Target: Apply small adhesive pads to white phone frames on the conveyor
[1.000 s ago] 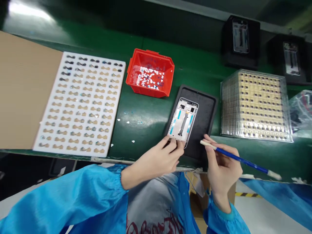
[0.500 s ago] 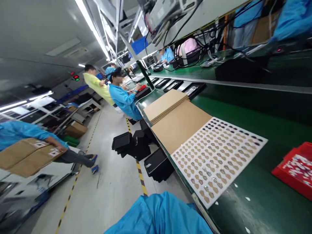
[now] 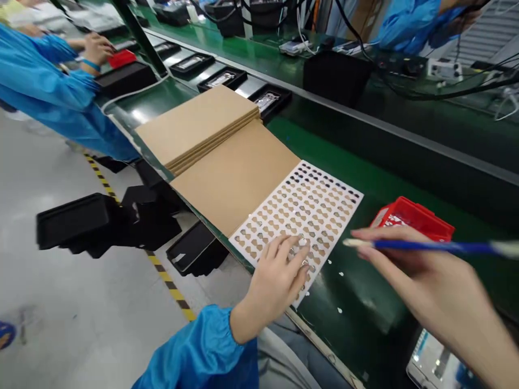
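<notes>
My left hand lies with spread fingers on the near part of a white sheet. Rows of small peanut-shaped pieces, mostly tan and some dark, cover this sheet. Between the fingertips of my right hand is a thin blue stick with a pale tip, held level above the bench and pointing left toward the sheet. The stick's far end is blurred. Behind this hand sits a red bin with small white bits inside. Several white drop-shaped bits are scattered on the bench beside the sheet.
Brown cardboard sheets are stacked left of the white sheet on the green bench. Black trays line the far side. More black trays are on the floor side. A co-worker's blue sleeve is at the left.
My view has swung down and toward the bench. Both my hands have come into view, the left on the white sheet, the right with the blue stick.
</notes>
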Tool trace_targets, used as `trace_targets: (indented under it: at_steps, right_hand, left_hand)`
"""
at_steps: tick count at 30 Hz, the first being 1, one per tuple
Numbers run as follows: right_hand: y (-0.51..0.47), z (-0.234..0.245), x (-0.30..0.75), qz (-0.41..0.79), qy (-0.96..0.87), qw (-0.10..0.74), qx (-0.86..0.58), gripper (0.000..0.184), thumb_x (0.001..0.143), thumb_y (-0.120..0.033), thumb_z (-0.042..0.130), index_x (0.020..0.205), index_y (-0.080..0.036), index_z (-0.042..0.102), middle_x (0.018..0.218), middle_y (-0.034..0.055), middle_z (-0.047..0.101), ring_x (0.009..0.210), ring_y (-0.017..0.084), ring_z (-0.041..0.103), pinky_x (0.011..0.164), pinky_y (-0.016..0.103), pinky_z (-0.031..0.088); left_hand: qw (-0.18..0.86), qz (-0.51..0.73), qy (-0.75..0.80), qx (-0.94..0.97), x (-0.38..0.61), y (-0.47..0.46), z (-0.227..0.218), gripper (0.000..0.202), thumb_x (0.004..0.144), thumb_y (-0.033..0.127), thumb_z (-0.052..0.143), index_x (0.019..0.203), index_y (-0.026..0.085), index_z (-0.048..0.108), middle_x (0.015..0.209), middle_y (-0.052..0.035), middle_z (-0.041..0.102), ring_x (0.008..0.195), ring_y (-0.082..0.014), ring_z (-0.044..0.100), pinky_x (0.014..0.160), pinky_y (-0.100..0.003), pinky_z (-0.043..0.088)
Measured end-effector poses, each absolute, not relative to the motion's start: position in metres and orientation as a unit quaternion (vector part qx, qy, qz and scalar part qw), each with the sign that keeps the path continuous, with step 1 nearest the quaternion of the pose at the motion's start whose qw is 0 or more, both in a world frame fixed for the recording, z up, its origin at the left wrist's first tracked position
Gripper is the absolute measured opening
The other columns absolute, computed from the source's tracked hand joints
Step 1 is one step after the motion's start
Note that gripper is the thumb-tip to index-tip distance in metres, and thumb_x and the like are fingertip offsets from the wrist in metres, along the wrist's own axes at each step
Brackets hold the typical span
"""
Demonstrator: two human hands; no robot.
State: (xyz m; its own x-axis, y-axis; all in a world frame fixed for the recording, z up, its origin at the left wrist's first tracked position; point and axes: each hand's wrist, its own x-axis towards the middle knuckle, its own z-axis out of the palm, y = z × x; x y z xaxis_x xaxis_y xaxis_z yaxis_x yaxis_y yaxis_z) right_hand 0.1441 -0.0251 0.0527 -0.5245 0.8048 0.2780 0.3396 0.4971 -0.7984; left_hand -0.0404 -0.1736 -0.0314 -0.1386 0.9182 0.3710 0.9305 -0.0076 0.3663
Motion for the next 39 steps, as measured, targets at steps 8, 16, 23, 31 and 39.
trace_targets:
  at_steps: [8,16,23,31,39]
  right_hand:
    - [0.059,0.021,0.015,0.360,-0.838,0.243,-0.330,0.009,0.091,-0.018,0.080,0.098,-0.020,0.075,0.092,0.0060,0.084,0.085,0.028,0.083,0.083,0.043,0.070]
    - [0.071,-0.013,-0.022,0.305,-0.859,0.232,-0.340,0.012,0.090,-0.011,0.073,0.091,-0.023,0.074,0.089,0.0065,0.084,0.087,0.029,0.083,0.091,0.048,0.069]
    - [0.018,0.057,0.063,0.565,-0.679,0.291,-0.367,0.042,0.081,-0.052,0.096,0.098,-0.021,0.073,0.097,0.0090,0.086,0.090,0.028,0.085,0.080,0.040,0.071]
    - [-0.063,0.090,0.242,0.501,-0.566,0.334,-0.562,0.050,0.078,-0.054,0.099,0.105,-0.023,0.069,0.099,0.0086,0.087,0.092,0.026,0.085,0.074,0.033,0.069]
    - [-0.064,0.022,0.321,0.287,-0.652,0.337,-0.616,0.044,0.094,-0.065,0.078,0.100,-0.027,0.058,0.100,0.0088,0.085,0.093,0.028,0.086,0.084,0.041,0.071]
  left_hand:
    - [0.017,-0.263,-0.693,-0.670,-0.035,-0.175,-0.049,0.029,0.108,0.030,0.060,0.132,0.018,0.071,0.137,-0.0155,0.073,0.120,-0.0313,0.067,0.095,-0.045,0.055]
    - [0.016,-0.285,-0.690,-0.666,-0.035,-0.171,-0.045,0.027,0.110,0.027,0.054,0.128,0.019,0.073,0.133,-0.0126,0.075,0.116,-0.0285,0.068,0.091,-0.042,0.055]
    - [-0.022,-0.334,-0.675,-0.658,-0.053,-0.165,-0.036,0.026,0.110,0.020,0.049,0.119,0.019,0.073,0.116,-0.0093,0.078,0.102,-0.0254,0.071,0.086,-0.040,0.056]
    - [-0.123,-0.429,-0.533,-0.718,0.007,-0.178,-0.013,0.026,0.113,0.018,0.046,0.123,0.020,0.070,0.118,-0.0055,0.080,0.110,-0.0230,0.072,0.097,-0.037,0.053]
    - [-0.116,-0.388,-0.400,-0.823,0.101,-0.160,-0.035,0.029,0.107,0.015,0.049,0.123,0.019,0.073,0.135,-0.0117,0.077,0.133,-0.0277,0.068,0.099,-0.038,0.056]
